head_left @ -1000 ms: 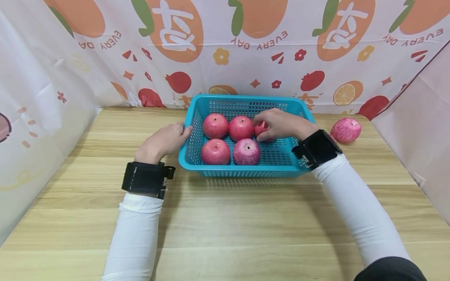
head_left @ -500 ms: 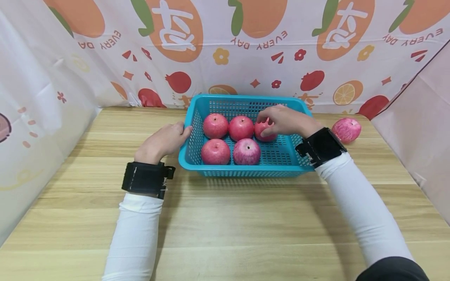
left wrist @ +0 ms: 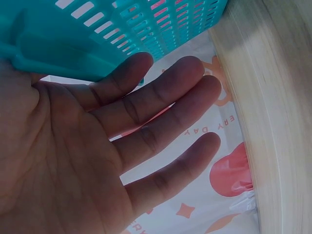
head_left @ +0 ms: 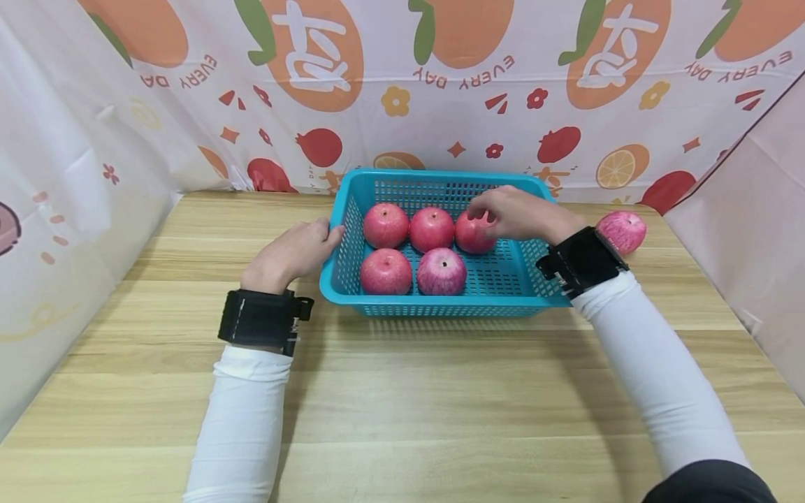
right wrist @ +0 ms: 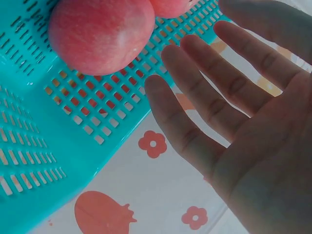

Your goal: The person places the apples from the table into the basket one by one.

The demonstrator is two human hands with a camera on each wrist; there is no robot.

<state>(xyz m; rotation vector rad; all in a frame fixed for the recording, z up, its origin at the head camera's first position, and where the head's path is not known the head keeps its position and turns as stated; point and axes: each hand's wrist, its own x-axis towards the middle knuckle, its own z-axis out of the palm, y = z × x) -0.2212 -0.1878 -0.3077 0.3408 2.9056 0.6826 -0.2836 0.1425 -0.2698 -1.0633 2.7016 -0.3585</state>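
A blue plastic basket [head_left: 440, 301] holds several red apples in two rows. My left hand [head_left: 292, 253] holds its left rim, thumb over the top; in the left wrist view the other fingers [left wrist: 165, 97] stretch loosely along the outside and the thumb is hidden. Over the basket's right part, my right hand [head_left: 525, 213] hangs with relaxed fingers, holding nothing. Closest to it is the back row's right-hand apple [head_left: 472, 236]. The right wrist view shows a gap between that apple [right wrist: 102, 34] and the fingers [right wrist: 168, 114]. A streaked apple [head_left: 442, 272] sits in the front row.
Another streaked apple [head_left: 622, 232] lies on the wooden table [head_left: 440, 405], right of the basket and partly behind my right wrist. A fruit-printed curtain [head_left: 434, 126] rises close behind the basket. White cloth [head_left: 75, 209] borders the left side.
My right hand has come off the right-hand apple in the back row and drifted slightly up and right, uncovering more of it. The left hand and the basket have stayed put.
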